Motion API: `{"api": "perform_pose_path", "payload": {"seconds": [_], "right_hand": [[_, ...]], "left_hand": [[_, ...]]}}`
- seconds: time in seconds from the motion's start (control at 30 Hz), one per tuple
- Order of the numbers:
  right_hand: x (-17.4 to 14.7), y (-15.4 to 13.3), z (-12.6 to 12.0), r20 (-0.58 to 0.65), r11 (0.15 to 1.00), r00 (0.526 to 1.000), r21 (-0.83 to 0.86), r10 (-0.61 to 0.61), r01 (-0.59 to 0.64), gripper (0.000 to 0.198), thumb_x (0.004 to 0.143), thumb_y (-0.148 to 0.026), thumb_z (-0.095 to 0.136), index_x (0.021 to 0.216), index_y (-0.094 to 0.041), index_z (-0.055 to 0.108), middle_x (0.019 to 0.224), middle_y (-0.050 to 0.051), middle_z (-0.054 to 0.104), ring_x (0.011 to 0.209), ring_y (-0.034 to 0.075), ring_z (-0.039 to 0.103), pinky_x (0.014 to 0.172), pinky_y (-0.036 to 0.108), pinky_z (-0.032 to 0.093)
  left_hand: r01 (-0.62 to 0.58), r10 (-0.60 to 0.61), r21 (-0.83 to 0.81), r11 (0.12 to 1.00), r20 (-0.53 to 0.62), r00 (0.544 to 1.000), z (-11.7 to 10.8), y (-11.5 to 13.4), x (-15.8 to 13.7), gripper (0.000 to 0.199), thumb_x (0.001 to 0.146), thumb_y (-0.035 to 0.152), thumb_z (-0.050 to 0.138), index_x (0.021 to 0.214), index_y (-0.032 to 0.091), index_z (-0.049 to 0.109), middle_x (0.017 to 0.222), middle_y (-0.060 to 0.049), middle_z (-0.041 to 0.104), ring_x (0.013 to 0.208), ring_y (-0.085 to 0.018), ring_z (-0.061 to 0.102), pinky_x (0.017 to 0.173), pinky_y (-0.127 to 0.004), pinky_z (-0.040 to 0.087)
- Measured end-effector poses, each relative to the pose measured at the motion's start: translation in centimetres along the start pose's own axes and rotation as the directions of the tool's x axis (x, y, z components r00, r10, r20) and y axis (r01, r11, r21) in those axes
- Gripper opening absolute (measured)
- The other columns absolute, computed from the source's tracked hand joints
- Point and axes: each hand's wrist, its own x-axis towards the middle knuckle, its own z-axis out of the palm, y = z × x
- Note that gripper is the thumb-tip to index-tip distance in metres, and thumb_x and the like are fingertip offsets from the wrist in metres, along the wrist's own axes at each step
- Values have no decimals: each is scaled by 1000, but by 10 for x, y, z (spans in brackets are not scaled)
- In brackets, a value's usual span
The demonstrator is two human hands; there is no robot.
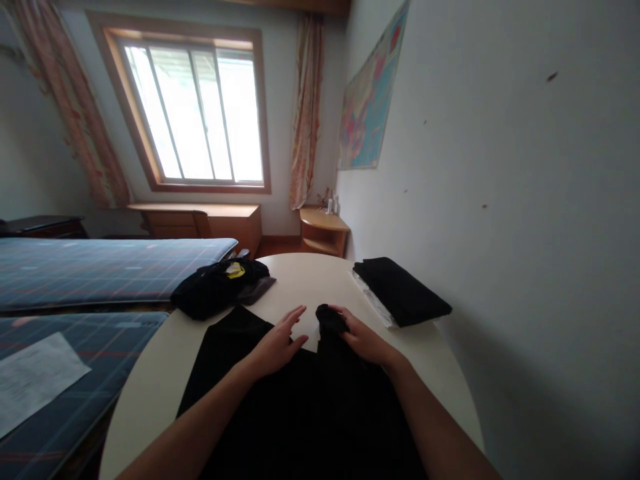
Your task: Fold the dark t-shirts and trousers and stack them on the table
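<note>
One black garment (300,407) lay spread on the round table (305,270), its bunched upper edge gripped in the right hand (361,335); the left hand (277,343) was open over it, holding nothing. Beyond, tabletop showed to the far rim, between one black bundle (200,290) and one folded black cloth (400,287). The bundle's single yellow label (235,270) was too small to read. Two mattresses (115,267) lay leftward, one bearing a paper (40,377), its writing illegible.

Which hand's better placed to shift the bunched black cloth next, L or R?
Right, most likely: the right hand already holds the bunched black cloth, while the left hand is open, apart from that bunch.
</note>
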Motion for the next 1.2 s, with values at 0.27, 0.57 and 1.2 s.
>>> {"api": "perform_pose_path", "payload": {"seconds": [0.27,0.57,1.2], "right_hand": [[0,-29,8,135,994,987,78,-87,77,32,90,-27,54,121,-24,62,118,4,68,109,22,61,103,43,43],[-10,-19,-11,275,980,941,-58,197,-188,60,66,-46,81,117,-21,64,108,4,70,96,23,65,85,33,52],[5,33,-19,-530,922,843,-368,-98,-125,53,85,-36,56,135,-21,45,138,13,50,131,26,46,112,47,35]], "left_hand": [[-136,135,-10,991,-30,990,7,-3,2,36,88,21,53,123,25,60,140,-7,57,135,-23,45,114,-43,34],[215,-225,-70,974,-396,891,-25,-11,16,26,85,44,55,86,19,64,78,-3,70,75,-22,65,72,-32,50],[286,-436,-406,868,-348,830,-54,-56,15,72,73,33,77,137,15,49,118,-13,69,107,-27,67,97,-40,51]]}}
